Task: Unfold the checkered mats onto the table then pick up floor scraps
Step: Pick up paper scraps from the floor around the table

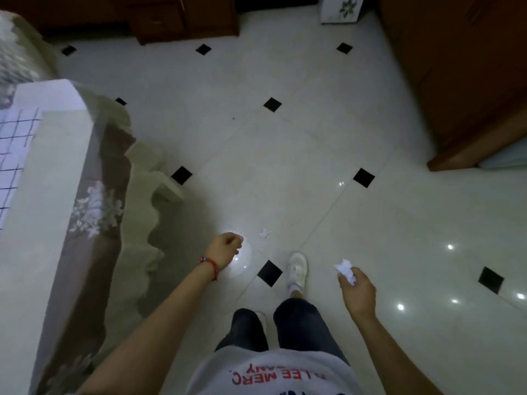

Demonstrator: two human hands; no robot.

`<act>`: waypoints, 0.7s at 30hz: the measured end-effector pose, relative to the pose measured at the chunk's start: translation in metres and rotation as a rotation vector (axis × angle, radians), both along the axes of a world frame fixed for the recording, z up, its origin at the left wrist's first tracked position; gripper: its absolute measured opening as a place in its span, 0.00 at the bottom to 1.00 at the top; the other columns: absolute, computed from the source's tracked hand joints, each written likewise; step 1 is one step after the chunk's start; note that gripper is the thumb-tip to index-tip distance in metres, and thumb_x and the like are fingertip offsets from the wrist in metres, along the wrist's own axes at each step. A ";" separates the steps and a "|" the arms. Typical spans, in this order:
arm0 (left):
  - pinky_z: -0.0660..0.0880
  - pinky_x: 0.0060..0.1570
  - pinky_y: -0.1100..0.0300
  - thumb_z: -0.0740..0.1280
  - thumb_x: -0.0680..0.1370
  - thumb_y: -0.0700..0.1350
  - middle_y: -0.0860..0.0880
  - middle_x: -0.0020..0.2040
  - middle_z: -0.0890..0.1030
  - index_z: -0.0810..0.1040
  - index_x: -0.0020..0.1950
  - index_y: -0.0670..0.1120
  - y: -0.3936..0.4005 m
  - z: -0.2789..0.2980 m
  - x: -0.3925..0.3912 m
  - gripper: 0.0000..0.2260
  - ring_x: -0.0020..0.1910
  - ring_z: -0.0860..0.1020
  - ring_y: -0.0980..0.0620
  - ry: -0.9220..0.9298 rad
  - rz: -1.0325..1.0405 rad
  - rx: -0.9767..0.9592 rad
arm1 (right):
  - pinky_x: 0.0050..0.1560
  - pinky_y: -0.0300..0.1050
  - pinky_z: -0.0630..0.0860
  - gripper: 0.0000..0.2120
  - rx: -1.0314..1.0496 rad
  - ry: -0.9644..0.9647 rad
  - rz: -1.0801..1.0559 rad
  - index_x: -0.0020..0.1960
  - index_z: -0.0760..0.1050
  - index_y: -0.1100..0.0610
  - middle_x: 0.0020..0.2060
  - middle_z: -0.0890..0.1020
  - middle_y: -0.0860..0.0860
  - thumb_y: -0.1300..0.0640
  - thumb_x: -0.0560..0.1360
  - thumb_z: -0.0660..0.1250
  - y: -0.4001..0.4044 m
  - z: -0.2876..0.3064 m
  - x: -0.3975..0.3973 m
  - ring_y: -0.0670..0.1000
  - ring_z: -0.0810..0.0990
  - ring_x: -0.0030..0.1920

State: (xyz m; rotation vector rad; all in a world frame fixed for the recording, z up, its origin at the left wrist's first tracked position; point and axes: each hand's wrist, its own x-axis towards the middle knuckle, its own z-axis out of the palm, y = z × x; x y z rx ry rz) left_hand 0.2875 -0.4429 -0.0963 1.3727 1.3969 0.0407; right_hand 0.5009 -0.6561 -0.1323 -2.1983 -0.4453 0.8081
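Glossy pale floor tiles [328, 155] with small black diamond insets fill most of the view, dotted with bright light reflections. At the left edge stands the table [57, 178], its carved pale side dropping to the floor, and on its top lies a white checkered mat [14, 155] with dark grid lines, spread flat. Dark wooden furniture [462, 75] runs along the far wall and down the right side, and a white bin [340, 8] with a leaf print sits against the far wall.

One small white paper scrap [264, 233] lies on the floor just ahead of the person's white shoe [297, 269], between the two hands and nearer the left one. The left hand [226, 248], with a red bracelet at the wrist, hangs loosely curled and holds nothing, close to the scrap but apart from it. The right hand [355, 289] grips a crumpled paper wad [345, 269] in its fingers, off to the right of the shoe.
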 end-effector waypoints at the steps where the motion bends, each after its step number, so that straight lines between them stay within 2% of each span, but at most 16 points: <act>1: 0.70 0.31 0.67 0.60 0.78 0.42 0.48 0.38 0.76 0.75 0.46 0.43 0.011 -0.004 0.013 0.05 0.35 0.75 0.53 0.003 0.012 -0.004 | 0.34 0.36 0.65 0.17 -0.013 0.020 0.017 0.30 0.67 0.56 0.27 0.71 0.51 0.66 0.76 0.62 0.011 -0.006 0.013 0.51 0.70 0.34; 3: 0.69 0.32 0.66 0.60 0.78 0.41 0.46 0.40 0.76 0.76 0.48 0.41 0.026 -0.012 0.034 0.06 0.36 0.74 0.52 0.031 0.062 -0.026 | 0.35 0.29 0.66 0.12 -0.058 0.062 0.054 0.34 0.74 0.63 0.32 0.75 0.54 0.65 0.76 0.63 0.036 -0.017 0.041 0.51 0.73 0.37; 5: 0.69 0.33 0.65 0.60 0.78 0.41 0.44 0.42 0.76 0.76 0.50 0.39 0.036 -0.022 0.051 0.08 0.36 0.75 0.50 0.076 0.094 -0.059 | 0.38 0.27 0.67 0.09 -0.058 0.078 0.064 0.40 0.76 0.68 0.37 0.77 0.54 0.64 0.76 0.63 0.063 -0.025 0.069 0.52 0.74 0.40; 7: 0.69 0.33 0.65 0.60 0.79 0.42 0.44 0.44 0.76 0.76 0.54 0.37 0.044 -0.035 0.064 0.10 0.37 0.75 0.51 0.120 0.104 -0.118 | 0.38 0.30 0.68 0.10 -0.052 0.089 0.072 0.37 0.75 0.66 0.35 0.76 0.52 0.63 0.76 0.63 0.093 -0.032 0.096 0.51 0.74 0.39; 9: 0.70 0.34 0.64 0.59 0.79 0.42 0.44 0.45 0.76 0.75 0.54 0.37 0.055 -0.051 0.075 0.11 0.41 0.75 0.49 0.157 0.091 -0.160 | 0.36 0.34 0.67 0.15 -0.071 0.068 0.124 0.30 0.68 0.60 0.31 0.74 0.53 0.62 0.76 0.64 0.124 -0.040 0.118 0.51 0.72 0.36; 12: 0.69 0.40 0.62 0.60 0.78 0.42 0.43 0.46 0.77 0.76 0.54 0.38 0.077 -0.079 0.088 0.10 0.42 0.76 0.49 0.194 0.085 -0.178 | 0.35 0.30 0.66 0.20 -0.120 0.037 0.240 0.27 0.63 0.54 0.30 0.73 0.52 0.62 0.76 0.64 0.166 -0.059 0.138 0.51 0.71 0.34; 14: 0.70 0.42 0.62 0.61 0.78 0.42 0.41 0.47 0.79 0.77 0.53 0.39 0.093 -0.105 0.095 0.10 0.42 0.77 0.48 0.233 0.071 -0.168 | 0.37 0.38 0.67 0.20 -0.152 0.024 0.301 0.28 0.64 0.52 0.29 0.72 0.51 0.61 0.76 0.64 0.189 -0.081 0.148 0.52 0.72 0.34; 15: 0.71 0.43 0.61 0.62 0.77 0.43 0.39 0.48 0.80 0.77 0.53 0.40 0.100 -0.121 0.098 0.10 0.43 0.78 0.47 0.253 0.057 -0.167 | 0.38 0.41 0.67 0.17 -0.166 0.027 0.328 0.29 0.68 0.54 0.30 0.73 0.51 0.61 0.76 0.64 0.200 -0.095 0.152 0.53 0.73 0.36; 17: 0.74 0.47 0.57 0.63 0.77 0.44 0.38 0.51 0.81 0.77 0.54 0.41 0.114 -0.160 0.104 0.10 0.47 0.79 0.43 0.284 0.026 -0.187 | 0.41 0.39 0.65 0.10 -0.187 0.026 0.369 0.36 0.76 0.58 0.35 0.78 0.55 0.61 0.76 0.64 0.219 -0.128 0.157 0.53 0.77 0.41; 19: 0.75 0.52 0.52 0.63 0.77 0.47 0.38 0.52 0.80 0.75 0.57 0.42 0.123 -0.206 0.110 0.12 0.50 0.79 0.41 0.321 -0.012 -0.206 | 0.39 0.36 0.62 0.11 -0.215 0.006 0.360 0.34 0.74 0.54 0.39 0.80 0.57 0.61 0.75 0.65 0.232 -0.169 0.161 0.54 0.78 0.43; 21: 0.73 0.53 0.55 0.62 0.77 0.49 0.39 0.54 0.80 0.73 0.61 0.45 0.130 -0.253 0.115 0.15 0.52 0.78 0.41 0.364 -0.074 -0.196 | 0.37 0.37 0.61 0.13 -0.249 0.000 0.345 0.32 0.71 0.54 0.39 0.80 0.58 0.60 0.76 0.65 0.241 -0.213 0.165 0.57 0.79 0.43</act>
